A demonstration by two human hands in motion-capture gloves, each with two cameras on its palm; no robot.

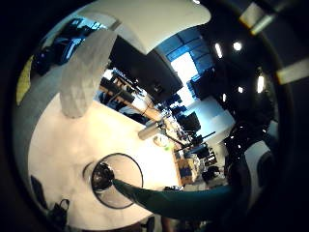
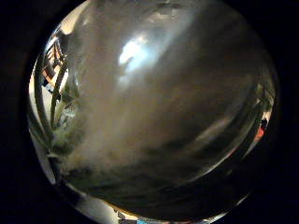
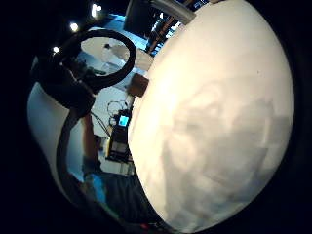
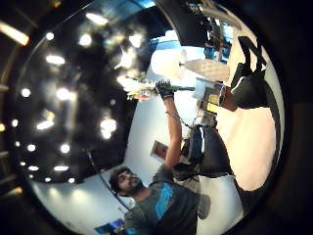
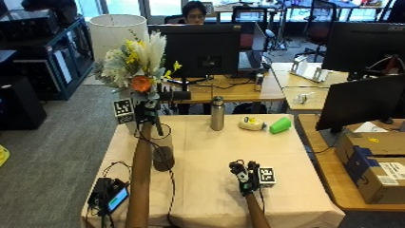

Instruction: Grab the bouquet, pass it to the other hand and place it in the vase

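Bouquet [image 5: 136, 61] of white, yellow and orange flowers, stems pinched in left grip [image 5: 147, 110]; right grip [image 5: 244, 176] unreadable.

The cloth-covered surface [image 5: 208, 161] carried one clear glass vase [image 5: 162, 152], one grey metal bottle [image 5: 217, 113], one green plastic cup [image 5: 280, 125] and one pale yellow-capped container [image 5: 252, 123]; one mixed flower bouquet [image 5: 135, 64] stood above it
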